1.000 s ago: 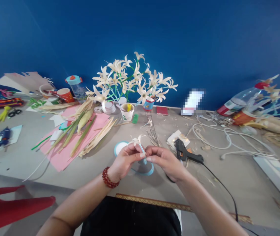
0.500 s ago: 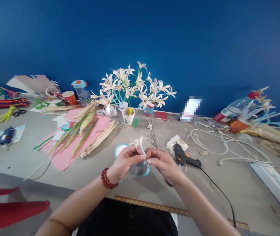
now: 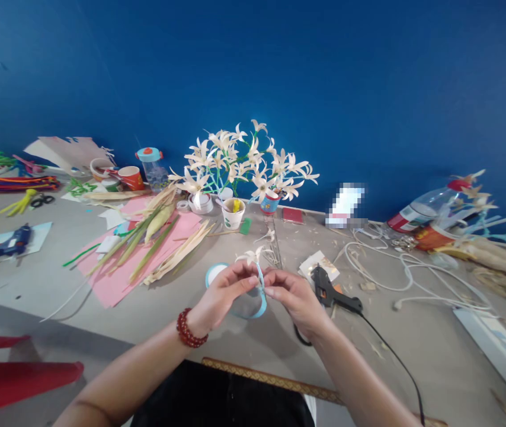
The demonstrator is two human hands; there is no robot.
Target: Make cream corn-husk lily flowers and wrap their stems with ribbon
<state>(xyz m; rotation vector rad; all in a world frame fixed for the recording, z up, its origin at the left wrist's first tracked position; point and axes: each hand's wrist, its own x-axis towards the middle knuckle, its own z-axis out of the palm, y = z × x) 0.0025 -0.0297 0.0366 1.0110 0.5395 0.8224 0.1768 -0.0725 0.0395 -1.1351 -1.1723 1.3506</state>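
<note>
Left hand (image 3: 224, 292), head view: fingers curled inward, thumb and forefinger brought together on a light-blue stem (image 3: 260, 279). Right hand (image 3: 295, 296) opposite in a matching pinch, closed on the lower part of the same stem. Too small and too covered at the right fingertips to tell bare stem from wrapped strip. White flower (image 3: 253, 256) at the upper end of the stem, above the pinching fingers and over the front part of the worktop (image 3: 137, 311); probably kept uppermost to spare thin petals any pressure. Stem nearly upright between the two hands, judged a means of steadying so slender a piece from both sides. Both hands raised off the worktop, likely for freedom to turn the stem.

Just beside the left hand, partly hidden by it, a blue-rimmed disc (image 3: 209, 276). Farther back, a cluster of similar white flowers (image 3: 255, 160) near the blue wall, apparently for protection from the busy front area; a white paper cup (image 3: 233, 219) before it. To the right, near the right hand, a black glue gun (image 3: 330, 290), nozzle end on a white card (image 3: 329, 268), presumably as a drip guard. To the left, dry husks (image 3: 182, 255) across and beside pink sheets (image 3: 104, 290), seemingly grouped within reach; farther left, a blue glue gun (image 3: 15, 242) on a pale sheet (image 3: 42, 234).
</note>
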